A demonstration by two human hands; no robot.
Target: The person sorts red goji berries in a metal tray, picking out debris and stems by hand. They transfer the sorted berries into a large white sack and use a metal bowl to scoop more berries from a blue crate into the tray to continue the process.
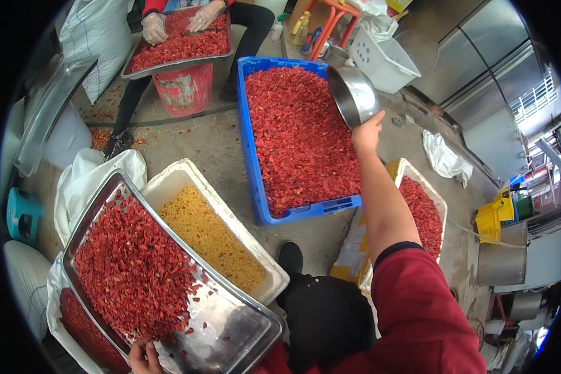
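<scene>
My right hand (pixel 368 133) grips the rim of a stainless steel bowl (pixel 362 93). The bowl is tilted on its side at the far right edge of a blue plastic crate (pixel 251 140), its mouth facing the crate. Chopped dried red chili (pixel 299 135) fills the crate. At the lower left, my left hand (pixel 145 357) is at the near edge of a metal tray (pixel 243 327), fingertips by the heap of red chili pieces (pixel 131 266). The picture cuts this hand off, so whether it holds anything is unclear. Bare metal shows at the tray's right end.
A foam box (pixel 266 257) of yellow seeds stands beyond my tray, and another foam box (pixel 442 201) holds chili at right. A co-worker's gloved hands (pixel 155 29) rest on chili in a tray above a red bucket (pixel 184 91). An orange stool (pixel 325 28) stands beyond the crate.
</scene>
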